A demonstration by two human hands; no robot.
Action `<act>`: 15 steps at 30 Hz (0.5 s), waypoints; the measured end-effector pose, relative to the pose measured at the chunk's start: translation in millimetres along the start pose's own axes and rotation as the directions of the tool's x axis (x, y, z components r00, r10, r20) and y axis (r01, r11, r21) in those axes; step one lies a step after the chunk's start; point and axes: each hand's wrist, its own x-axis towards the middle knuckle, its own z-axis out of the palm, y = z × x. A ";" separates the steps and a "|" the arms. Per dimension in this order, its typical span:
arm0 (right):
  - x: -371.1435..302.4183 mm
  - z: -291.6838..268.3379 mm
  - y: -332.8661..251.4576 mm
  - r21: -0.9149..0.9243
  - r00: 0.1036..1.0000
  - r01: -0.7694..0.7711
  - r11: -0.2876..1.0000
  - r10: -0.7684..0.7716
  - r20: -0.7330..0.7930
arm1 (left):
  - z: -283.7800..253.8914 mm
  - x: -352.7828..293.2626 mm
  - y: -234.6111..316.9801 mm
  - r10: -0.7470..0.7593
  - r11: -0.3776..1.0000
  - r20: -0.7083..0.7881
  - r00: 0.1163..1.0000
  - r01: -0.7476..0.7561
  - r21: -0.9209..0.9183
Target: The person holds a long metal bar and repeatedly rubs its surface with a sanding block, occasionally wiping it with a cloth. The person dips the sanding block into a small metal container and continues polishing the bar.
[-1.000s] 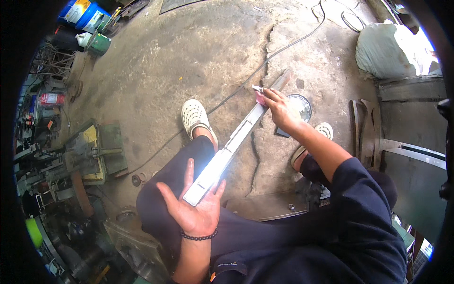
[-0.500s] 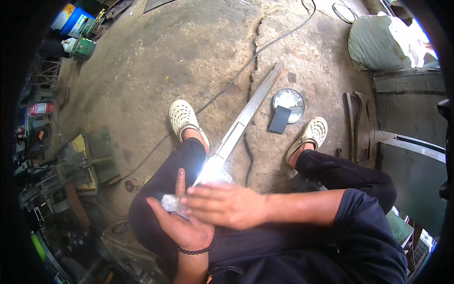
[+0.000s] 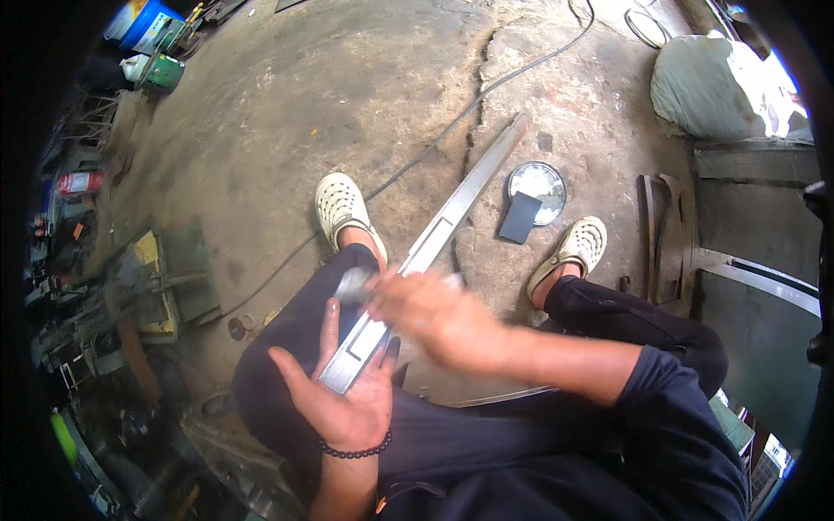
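Cracked concrete point(image 3: 261, 148) spreads beneath hands point(image 3: 356, 415) and metal bar point(image 3: 465, 198).

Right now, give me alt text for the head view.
A person's open left hand supports the near end of a long metal bar; the blurred right hand is over it with a pale wad. Beyond, a dark rectangular block overlaps a round, shiny object on the floor.

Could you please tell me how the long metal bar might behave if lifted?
The metal bar would probably be stiff, being straight and metallic. Its smooth, shiny faces could feel slippery, and its flat sides suggest little rolling.
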 end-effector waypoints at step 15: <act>-13.3 -26.3 76.2 -0.224 1.000 -0.006 0.975 0.011 0.020 | -6.9 -2.5 3.9 0.022 0.997 0.038 0.999 -0.024 0.068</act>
